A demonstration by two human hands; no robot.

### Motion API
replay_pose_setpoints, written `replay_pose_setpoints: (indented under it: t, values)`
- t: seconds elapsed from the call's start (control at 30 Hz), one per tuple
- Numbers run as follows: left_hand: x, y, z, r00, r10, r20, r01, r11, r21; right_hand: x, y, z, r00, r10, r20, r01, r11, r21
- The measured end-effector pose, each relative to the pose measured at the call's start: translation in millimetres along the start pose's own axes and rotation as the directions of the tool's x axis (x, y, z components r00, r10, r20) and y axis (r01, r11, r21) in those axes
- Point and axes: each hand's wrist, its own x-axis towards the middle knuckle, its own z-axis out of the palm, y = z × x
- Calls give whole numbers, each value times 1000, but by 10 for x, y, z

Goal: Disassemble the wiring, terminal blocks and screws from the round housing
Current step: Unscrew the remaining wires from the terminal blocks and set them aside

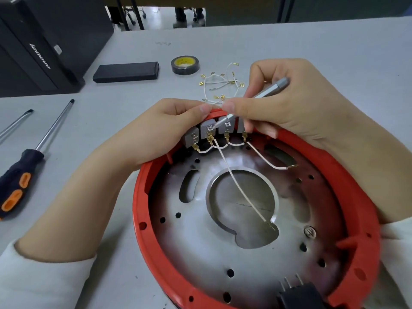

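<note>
Right hand point(289, 103) pinching screwdriver point(265, 91); left hand point(165, 130) gripping housing rim point(142, 192)

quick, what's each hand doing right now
Left hand: grips the grey terminal blocks at the red round housing's rim.
Right hand: pinches a slim silver screwdriver.
</note>
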Motion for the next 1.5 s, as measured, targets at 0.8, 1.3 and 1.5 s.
replay_pose_setpoints:
  t: [0.8,1.3,1.5]
  values:
    - [24,-36,-5,1000,1,6,-1,1000,6,-11,44,13,1000,30,-5,-30,993,-116]
    - [17,-2,4,999,14,-41,-10,996,86,174,-39,48,984,176,31,-172,981,-85]
    - [9,13,12,999,-4,-54,9,995,104,197,-58,102,983,183,-25,-185,977,-104]
